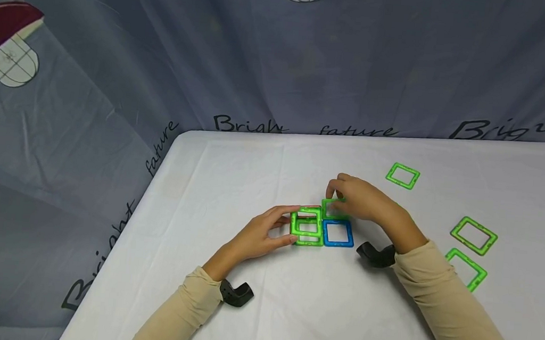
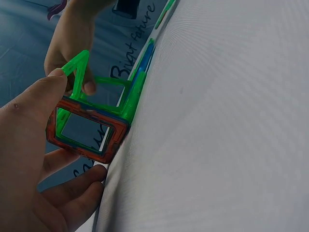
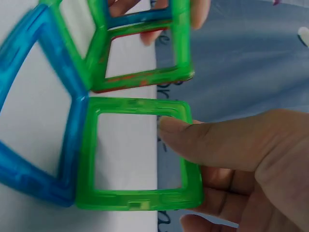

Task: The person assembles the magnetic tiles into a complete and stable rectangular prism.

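Magnetic building tiles, square open frames, stand joined together on the white table. My left hand (image 1: 265,233) grips a small box of green tiles (image 1: 308,210) between thumb and fingers; a red tile (image 2: 116,138) forms one of its sides in the left wrist view. A blue tile (image 1: 338,244) lies on the table along the right of the box. Behind it, my right hand (image 1: 361,198) pinches an upright green tile (image 3: 140,200) at its edge, thumb on the near face. That tile's side meets the blue tile's edge in the right wrist view.
Loose green tiles lie to the right: one far back (image 1: 407,168), a second tile (image 1: 481,227) nearer, and a third tile (image 1: 470,261) partly hidden by the right sleeve. Black wrist mounts (image 1: 237,294) sit under both wrists. A grey printed curtain (image 1: 308,77) hangs behind the table (image 1: 233,177).
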`<state>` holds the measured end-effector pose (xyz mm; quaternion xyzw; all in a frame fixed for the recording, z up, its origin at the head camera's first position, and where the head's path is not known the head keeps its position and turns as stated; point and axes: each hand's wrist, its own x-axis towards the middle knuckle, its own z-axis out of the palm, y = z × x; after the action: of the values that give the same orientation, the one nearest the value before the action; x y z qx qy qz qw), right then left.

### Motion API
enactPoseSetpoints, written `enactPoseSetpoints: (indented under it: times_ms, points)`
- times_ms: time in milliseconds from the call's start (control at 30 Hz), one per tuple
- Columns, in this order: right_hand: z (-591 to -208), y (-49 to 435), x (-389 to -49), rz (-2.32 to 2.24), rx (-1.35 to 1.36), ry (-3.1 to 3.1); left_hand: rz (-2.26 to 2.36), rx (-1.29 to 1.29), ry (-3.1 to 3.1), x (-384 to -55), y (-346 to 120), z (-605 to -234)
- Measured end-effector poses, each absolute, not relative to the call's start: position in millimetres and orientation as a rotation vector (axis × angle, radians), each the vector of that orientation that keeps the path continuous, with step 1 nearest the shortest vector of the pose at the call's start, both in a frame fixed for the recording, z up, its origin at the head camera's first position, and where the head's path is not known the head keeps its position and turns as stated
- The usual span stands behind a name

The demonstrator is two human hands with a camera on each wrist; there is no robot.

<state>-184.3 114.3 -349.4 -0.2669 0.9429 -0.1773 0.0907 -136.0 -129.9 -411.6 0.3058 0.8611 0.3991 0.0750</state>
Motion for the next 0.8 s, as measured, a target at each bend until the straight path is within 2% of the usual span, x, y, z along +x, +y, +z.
enactPoseSetpoints:
  times_ms: [233,800]
  points:
    - [-344.8,113.5,-179.7,-0.559,-0.880,2.789,1.197,0.914,2.592,-136.5,-129.6,-411.0]
    - [-348.6,113.2,-182.4,-0.581,-0.858,2.681,1.198,0.915,2.595,-136.2,-129.5,-411.5]
